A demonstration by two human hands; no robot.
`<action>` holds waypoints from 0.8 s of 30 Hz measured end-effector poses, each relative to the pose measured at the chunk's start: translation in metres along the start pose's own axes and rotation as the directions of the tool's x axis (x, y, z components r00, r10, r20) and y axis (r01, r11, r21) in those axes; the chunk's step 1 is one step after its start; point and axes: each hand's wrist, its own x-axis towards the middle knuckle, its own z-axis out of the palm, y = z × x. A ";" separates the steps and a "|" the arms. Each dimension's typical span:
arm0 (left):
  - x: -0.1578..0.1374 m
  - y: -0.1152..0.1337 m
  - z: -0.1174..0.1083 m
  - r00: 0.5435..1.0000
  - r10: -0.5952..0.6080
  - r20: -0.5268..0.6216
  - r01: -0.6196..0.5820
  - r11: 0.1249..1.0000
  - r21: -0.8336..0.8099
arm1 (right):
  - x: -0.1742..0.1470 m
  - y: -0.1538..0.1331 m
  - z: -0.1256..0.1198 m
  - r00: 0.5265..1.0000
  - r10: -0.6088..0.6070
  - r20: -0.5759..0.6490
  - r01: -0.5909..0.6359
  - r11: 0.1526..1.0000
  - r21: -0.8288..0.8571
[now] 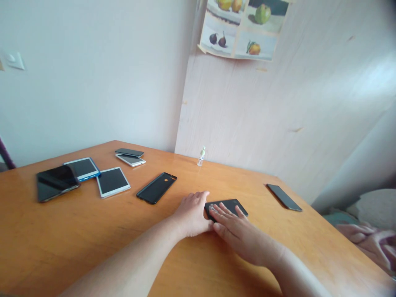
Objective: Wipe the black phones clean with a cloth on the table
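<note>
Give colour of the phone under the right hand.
Black; the phone shows best in the head view.

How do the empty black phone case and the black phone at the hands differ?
The phone case lies hollow side up, its round cutout showing, while the phone is a solid slab. The case is untouched; the phone has the right hand on it. Both are black and on the wooden table.
</note>
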 end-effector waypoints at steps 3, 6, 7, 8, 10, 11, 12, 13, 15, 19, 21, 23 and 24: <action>0.000 0.000 -0.002 1.000 0.001 0.007 -0.001 1.000 0.000 | -0.001 0.027 -0.003 0.985 0.159 -0.069 -0.169 0.972 -0.161; 0.000 0.000 -0.003 1.000 0.005 0.015 -0.005 1.000 0.002 | -0.001 0.047 -0.006 0.966 0.243 -0.085 -0.257 0.921 -0.291; 0.000 0.000 -0.003 1.000 0.008 0.016 -0.008 1.000 0.002 | -0.001 0.046 -0.006 0.965 0.247 -0.084 -0.261 0.919 -0.294; 0.000 0.000 -0.003 1.000 0.012 0.017 -0.012 1.000 0.002 | -0.002 0.040 -0.006 0.968 0.238 -0.082 -0.252 0.927 -0.278; 0.000 -0.001 -0.003 0.999 0.025 0.020 -0.025 1.000 -0.001 | -0.003 0.021 -0.005 0.984 0.167 -0.061 -0.176 0.961 -0.212; 0.000 -0.001 -0.003 0.999 0.031 0.019 -0.031 1.000 -0.002 | -0.004 0.010 -0.004 0.994 0.104 -0.037 -0.109 0.978 -0.177; 0.000 -0.002 -0.003 0.999 0.034 0.017 -0.034 0.999 -0.003 | -0.006 -0.001 -0.003 0.999 0.036 -0.010 -0.037 0.989 -0.145; 0.000 -0.002 -0.003 0.999 0.035 0.016 -0.035 0.999 -0.003 | -0.007 -0.009 -0.002 1.000 -0.021 0.014 0.022 0.992 -0.121; 0.001 -0.002 -0.003 0.999 0.034 0.016 -0.034 0.999 -0.005 | -0.010 -0.016 -0.002 0.997 -0.063 0.039 0.067 0.992 -0.110; 0.001 -0.002 -0.005 0.999 0.026 0.024 -0.026 1.000 -0.013 | -0.011 0.009 -0.009 0.993 0.110 -0.035 -0.115 0.959 -0.257; 0.001 -0.002 -0.005 0.999 0.023 0.031 -0.022 1.000 -0.018 | -0.011 0.027 -0.014 0.982 0.180 -0.054 -0.187 0.912 -0.365; 0.001 -0.002 -0.004 0.999 0.025 0.035 -0.024 1.000 -0.020 | -0.012 0.037 -0.018 0.977 0.209 -0.048 -0.208 0.876 -0.434; 0.001 -0.003 -0.004 0.999 0.027 0.035 -0.026 0.999 -0.020 | -0.012 0.037 -0.018 0.975 0.212 -0.057 -0.216 0.871 -0.441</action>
